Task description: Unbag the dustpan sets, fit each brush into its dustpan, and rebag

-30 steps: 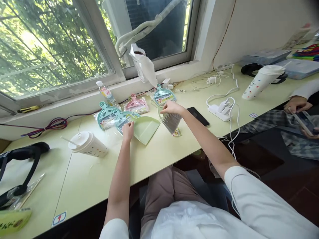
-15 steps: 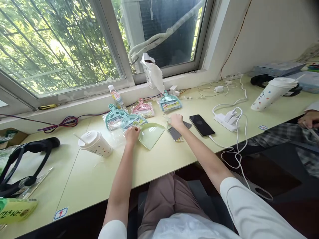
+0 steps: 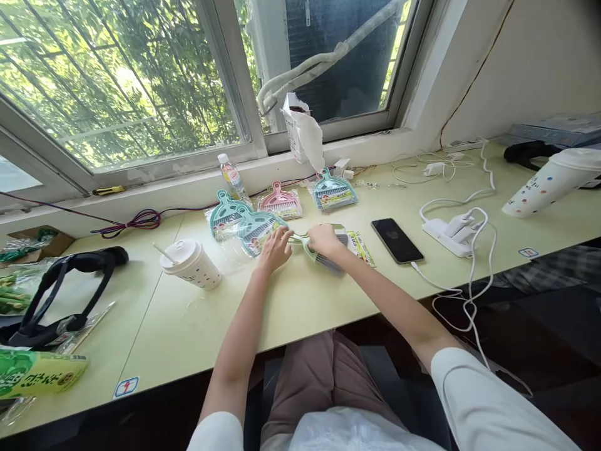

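Note:
My right hand (image 3: 323, 241) is closed around a small hand brush (image 3: 329, 264) with a pale green body and grey bristles. Behind that hand, a pale green dustpan (image 3: 337, 227) shows only in part, close against the brush. A green handle end (image 3: 297, 238) points towards my left hand (image 3: 276, 249), whose fingers are stretched out and apart; whether they touch the handle I cannot tell. Just right of the bristles lies a yellow printed card (image 3: 360, 248). Wrapped teal brush-and-dustpan sets (image 3: 258, 230) lie beyond my left hand.
A wrapped pink set (image 3: 280, 203) and another teal set (image 3: 334, 191) lie near the window. On the left stands a lidded cup (image 3: 197, 266) with a straw. To the right are a phone (image 3: 397, 240), a power strip (image 3: 446, 238) and looping white cables.
The dustpan has gone from beside my left hand to the brush under my right hand. My left hand has let go and opened. The printed card now shows right of the bristles.

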Motion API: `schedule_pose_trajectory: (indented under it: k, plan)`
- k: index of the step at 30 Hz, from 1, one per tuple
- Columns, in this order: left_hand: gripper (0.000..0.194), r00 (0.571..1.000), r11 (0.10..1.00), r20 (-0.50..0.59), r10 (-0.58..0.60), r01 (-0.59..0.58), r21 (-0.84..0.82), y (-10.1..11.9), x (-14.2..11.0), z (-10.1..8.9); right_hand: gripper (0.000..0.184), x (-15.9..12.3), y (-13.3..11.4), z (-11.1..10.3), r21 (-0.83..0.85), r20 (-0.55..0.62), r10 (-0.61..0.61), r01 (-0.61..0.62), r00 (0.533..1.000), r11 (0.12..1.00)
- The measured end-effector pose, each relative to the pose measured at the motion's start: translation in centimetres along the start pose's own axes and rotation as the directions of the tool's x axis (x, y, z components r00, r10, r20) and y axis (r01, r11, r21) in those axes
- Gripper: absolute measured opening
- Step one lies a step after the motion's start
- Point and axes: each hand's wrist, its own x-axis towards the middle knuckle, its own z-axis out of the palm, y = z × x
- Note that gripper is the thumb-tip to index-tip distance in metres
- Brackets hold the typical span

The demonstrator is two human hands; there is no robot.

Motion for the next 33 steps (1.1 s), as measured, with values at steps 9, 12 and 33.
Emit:
schedule_pose_trajectory:
  k: [9, 12, 33]
  plan:
    - [0.043, 0.992, 0.993, 0.033, 0.118, -0.118, -0.013, 0.0, 0.7, 1.8, 0.025, 0.6, 0.4, 0.4, -0.01, -0.039, -0.021, 0.02, 0.999, 1.0]
    - [0.046, 0.995, 0.994, 0.001, 0.1, -0.1, -0.036, -0.1, 0.7, 2.2, 0.025, 1.0, 0.6, 0.5, -0.008, -0.037, -0.015, 0.015, 0.999, 1.0]
    - [0.03, 0.994, 0.993, 0.01, 0.112, -0.111, -0.048, 0.4, 2.7, 3.3, 0.022, 2.9, 1.6, 1.7, 0.075, -0.025, 0.009, -0.008, 1.0, 0.997]
